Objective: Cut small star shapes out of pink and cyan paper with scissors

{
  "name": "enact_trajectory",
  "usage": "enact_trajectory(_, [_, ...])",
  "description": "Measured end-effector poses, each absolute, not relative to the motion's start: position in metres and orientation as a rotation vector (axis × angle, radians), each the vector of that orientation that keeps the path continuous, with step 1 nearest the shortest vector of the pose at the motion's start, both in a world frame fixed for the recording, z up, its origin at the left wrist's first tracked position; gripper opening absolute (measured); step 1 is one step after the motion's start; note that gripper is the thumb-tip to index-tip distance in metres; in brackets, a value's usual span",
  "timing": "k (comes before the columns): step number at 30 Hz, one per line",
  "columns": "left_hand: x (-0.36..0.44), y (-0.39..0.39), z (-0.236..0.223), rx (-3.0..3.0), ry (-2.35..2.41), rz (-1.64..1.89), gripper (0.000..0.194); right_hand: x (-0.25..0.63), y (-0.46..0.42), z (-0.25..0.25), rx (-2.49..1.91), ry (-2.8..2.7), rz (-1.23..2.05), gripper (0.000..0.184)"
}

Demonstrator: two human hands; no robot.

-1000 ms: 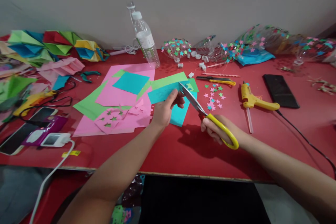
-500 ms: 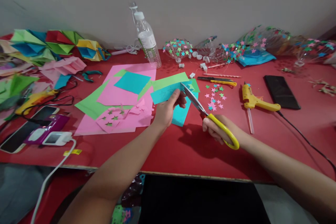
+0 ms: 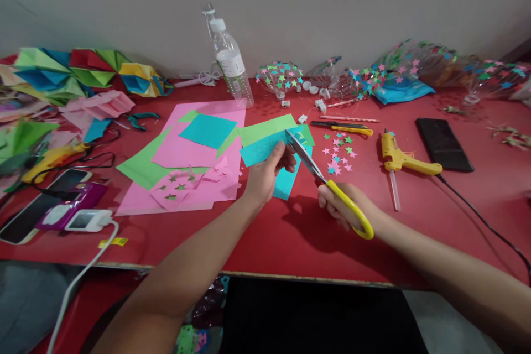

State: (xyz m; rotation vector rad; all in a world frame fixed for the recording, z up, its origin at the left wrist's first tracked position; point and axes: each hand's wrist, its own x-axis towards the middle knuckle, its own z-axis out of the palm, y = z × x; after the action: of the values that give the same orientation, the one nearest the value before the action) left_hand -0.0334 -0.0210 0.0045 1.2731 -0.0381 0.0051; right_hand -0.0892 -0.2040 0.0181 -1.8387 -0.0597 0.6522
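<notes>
My left hand (image 3: 265, 177) pinches a strip of blue paper (image 3: 259, 148) between thumb and fingers, above the table. Faint marks show on the strip. In my right hand (image 3: 338, 204) is a pair of scissors with yellow handles (image 3: 350, 207), fingers wrapped through the loops. The blades reach the strip's right end, close to my left thumb. Beneath the hands lie a light green sheet (image 3: 269, 128) and another blue sheet (image 3: 286, 181). Small cut paper stars (image 3: 340, 157) are scattered to the right of the blades.
A yellow glue gun (image 3: 409, 163) and a black phone (image 3: 443, 144) lie at the right. Behind are a yellow cutter knife (image 3: 348, 127), a plastic bottle (image 3: 232, 63) and star-covered clear pieces (image 3: 280, 76). Pink sheets (image 3: 191, 146) spread at the left, near a power bank (image 3: 77, 204).
The scissor handles have shifted slightly left and down with my right hand. The left end of the blue strip has dipped a little. The whole view has shifted slightly.
</notes>
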Motion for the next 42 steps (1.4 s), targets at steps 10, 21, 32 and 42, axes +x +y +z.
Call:
enact_trajectory(10, [-0.032, -0.020, 0.005, 1.275, -0.055, -0.034, 0.036, -0.090, -0.202, 0.021, -1.842, -0.061, 0.626, 0.047])
enact_trajectory(21, [-0.028, -0.019, -0.010, 1.411, 0.095, 0.170, 0.032, -0.088, -0.202, 0.018, -1.810, -0.038, 0.631, 0.046])
enact_trajectory(32, [-0.031, -0.024, 0.000, 1.320, -0.042, 0.123, 0.033, -0.090, -0.198, 0.019, -1.879, 0.016, 0.630, 0.050])
enact_trajectory(42, [-0.016, 0.003, 0.006, 1.629, -0.192, -0.124, 0.029, -0.072, -0.211, 0.011, -1.739, 0.016, 0.335, 0.048])
